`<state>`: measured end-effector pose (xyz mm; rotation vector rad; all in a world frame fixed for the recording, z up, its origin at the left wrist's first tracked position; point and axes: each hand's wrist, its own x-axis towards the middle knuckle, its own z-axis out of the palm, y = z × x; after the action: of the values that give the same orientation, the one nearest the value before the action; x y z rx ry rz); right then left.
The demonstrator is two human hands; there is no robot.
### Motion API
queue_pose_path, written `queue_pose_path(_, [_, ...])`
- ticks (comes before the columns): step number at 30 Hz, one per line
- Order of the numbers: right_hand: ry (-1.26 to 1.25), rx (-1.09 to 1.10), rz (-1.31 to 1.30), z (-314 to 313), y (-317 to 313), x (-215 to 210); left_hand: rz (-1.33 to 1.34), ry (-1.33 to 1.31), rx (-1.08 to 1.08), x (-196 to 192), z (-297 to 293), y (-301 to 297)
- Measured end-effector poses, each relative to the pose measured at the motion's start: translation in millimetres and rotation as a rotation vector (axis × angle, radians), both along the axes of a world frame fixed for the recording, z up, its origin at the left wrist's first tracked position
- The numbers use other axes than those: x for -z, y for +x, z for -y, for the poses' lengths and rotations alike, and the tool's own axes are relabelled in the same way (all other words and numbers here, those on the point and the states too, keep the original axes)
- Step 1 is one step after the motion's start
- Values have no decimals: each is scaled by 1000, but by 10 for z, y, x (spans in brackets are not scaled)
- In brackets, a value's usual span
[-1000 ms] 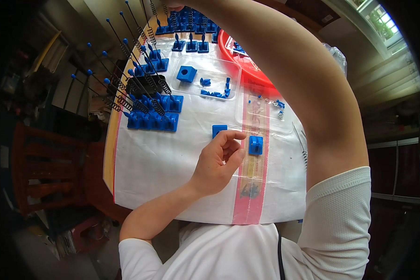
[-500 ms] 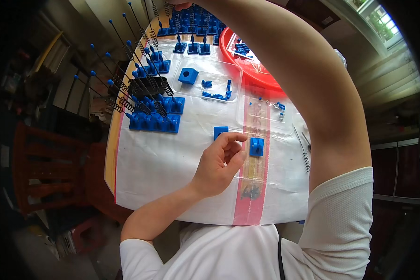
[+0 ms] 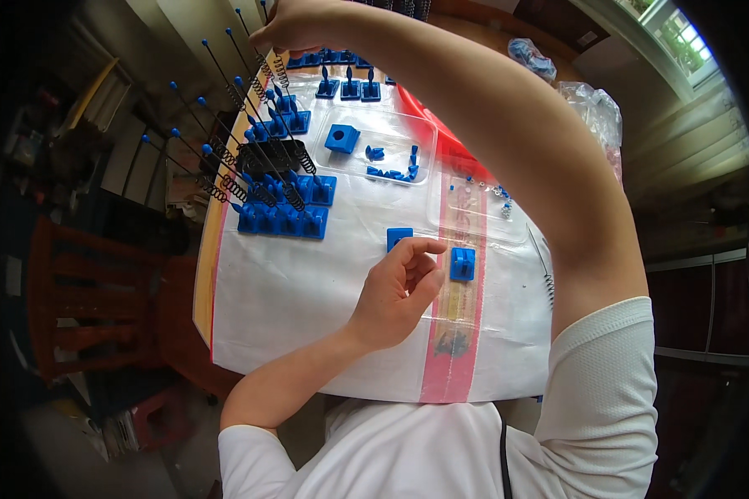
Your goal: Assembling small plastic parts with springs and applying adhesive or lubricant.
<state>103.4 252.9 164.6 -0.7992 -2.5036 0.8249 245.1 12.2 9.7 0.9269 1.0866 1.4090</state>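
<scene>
My left hand (image 3: 398,287) hovers low over the table with curled fingers. A gap shows between thumb and forefinger, and nothing is visible in it. Partly behind its knuckles is a blue square block (image 3: 399,238); a blue base with a raised clip (image 3: 463,264) lies just right of the fingertips. At the far left corner, my right hand (image 3: 295,27) is closed among upright black rods with blue ball tips (image 3: 216,66) and coil springs (image 3: 281,73). Whatever its fingers grip is hidden. Below it stand rows of blue bases (image 3: 283,220) carrying the sprung rods.
A clear tray (image 3: 324,170) holds a blue block with a hole (image 3: 342,139) and small blue pieces (image 3: 391,175). Behind my right arm sits a red basin (image 3: 420,108). A loose sprung rod (image 3: 548,266) lies at the right; plastic bags (image 3: 595,116) are farther back.
My right hand has moved left and come further into view, over the upright rods. My left hand keeps its pose beside the blue base. The whole view has shifted slightly.
</scene>
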Motion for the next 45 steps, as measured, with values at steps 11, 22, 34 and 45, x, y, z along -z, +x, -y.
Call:
queue_pose_path(11, [-72,-49,-161,103,496,-434,-23,5,-6,29,38,-7])
queue_pose_path(22, [-182,7,-487,642,2467,-443,318,118,-111,89,-107,-53])
queue_pose_path(34, [-343,-28,-711,1226,3543,343,53,30,92,205,-91,0])
queue_pose_path(45, [-499,9,-858,1157,3804,675,-305,55,10,196,-84,9])
